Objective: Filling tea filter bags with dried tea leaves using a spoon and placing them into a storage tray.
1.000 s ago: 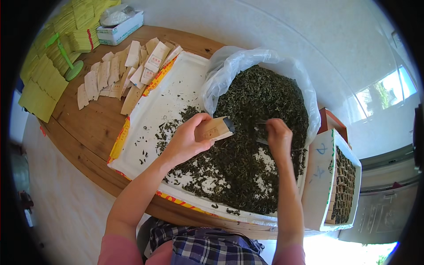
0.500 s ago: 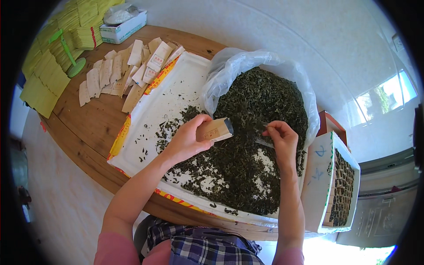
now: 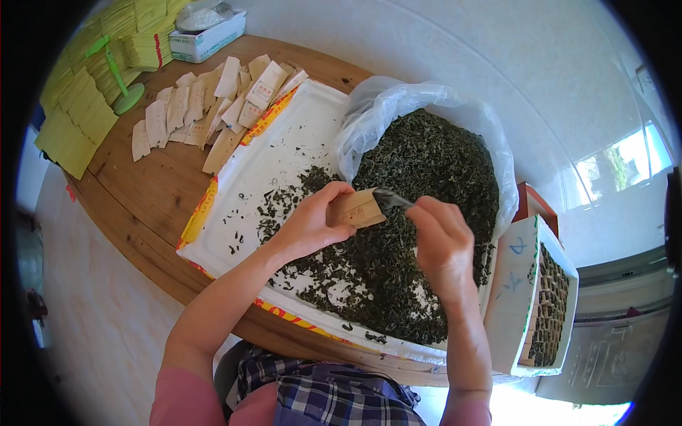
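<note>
My left hand (image 3: 316, 221) is wrapped round a small brown paper packet (image 3: 357, 210), tilted with its mouth toward the right. Closed fingers of my right hand (image 3: 444, 238) grip the handle of a spoon (image 3: 398, 200). The spoon's front end is at the packet's mouth, where dark leaf shows; its tip is partly hidden. Beneath both hands, dried dark green leaves (image 3: 383, 284) lie heaped in a shallow white foam tray (image 3: 291, 135). Behind them, a clear plastic bag (image 3: 366, 135) gapes over a larger heap of the same leaves.
Several flat paper packets (image 3: 192, 103) are spread on the wooden table (image 3: 135, 195) at the left. A white foam box (image 3: 515, 298) of filled packets stands at the right. Yellow paper stacks (image 3: 78, 121), a green stand (image 3: 128, 98) and a small carton (image 3: 206, 42) are far left.
My right hand has brought the spoon from the leaves up and left to the packet's mouth. The packet has shifted slightly right. The whole view has moved a little.
</note>
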Available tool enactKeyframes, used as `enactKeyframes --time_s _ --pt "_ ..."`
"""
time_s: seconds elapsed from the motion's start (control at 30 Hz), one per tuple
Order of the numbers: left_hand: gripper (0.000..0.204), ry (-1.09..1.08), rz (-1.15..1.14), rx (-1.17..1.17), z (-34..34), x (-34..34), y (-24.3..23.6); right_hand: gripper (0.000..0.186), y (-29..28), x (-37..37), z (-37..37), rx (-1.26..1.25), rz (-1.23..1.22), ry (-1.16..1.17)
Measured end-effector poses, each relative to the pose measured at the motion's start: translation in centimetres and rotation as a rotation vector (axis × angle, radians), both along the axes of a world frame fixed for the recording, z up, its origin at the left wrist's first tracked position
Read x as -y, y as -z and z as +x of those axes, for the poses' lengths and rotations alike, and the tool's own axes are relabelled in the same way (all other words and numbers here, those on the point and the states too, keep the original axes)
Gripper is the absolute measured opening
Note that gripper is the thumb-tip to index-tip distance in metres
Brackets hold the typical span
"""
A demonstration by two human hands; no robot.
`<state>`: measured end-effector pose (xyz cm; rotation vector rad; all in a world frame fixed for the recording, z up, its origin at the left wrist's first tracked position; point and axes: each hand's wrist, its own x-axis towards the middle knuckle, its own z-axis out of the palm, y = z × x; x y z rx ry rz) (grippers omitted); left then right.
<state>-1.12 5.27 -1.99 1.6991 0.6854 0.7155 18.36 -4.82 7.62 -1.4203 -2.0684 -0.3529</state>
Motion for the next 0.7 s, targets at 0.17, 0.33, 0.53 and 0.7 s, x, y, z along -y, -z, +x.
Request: enactKeyframes --time_s 0.17,0.33,0.53,0.7 --pt "0.055 0.013 -0.005 -0.020 0.2 -0.1 0.1 0.032 0.5 0.3 -1.6 0.163 -0.061 -0.102" --pt "0.055 -0.020 -0.036 0.018 -0.2 -0.2 0.1 0.020 0.3 1.6 1.1 -0.095 0.048 0.135" --pt "0.054 -0.103 0.053 -0.063 -0.3 -0.5 -0.9 0.012 3.7 3.2 8.1 -0.047 -0.098 0.381" --pt "0.055 -0.118 0.040 -0.086 -0.3 -0.6 -1.3 0.007 8.5 0.6 7.4 -0.523 -0.353 0.350"
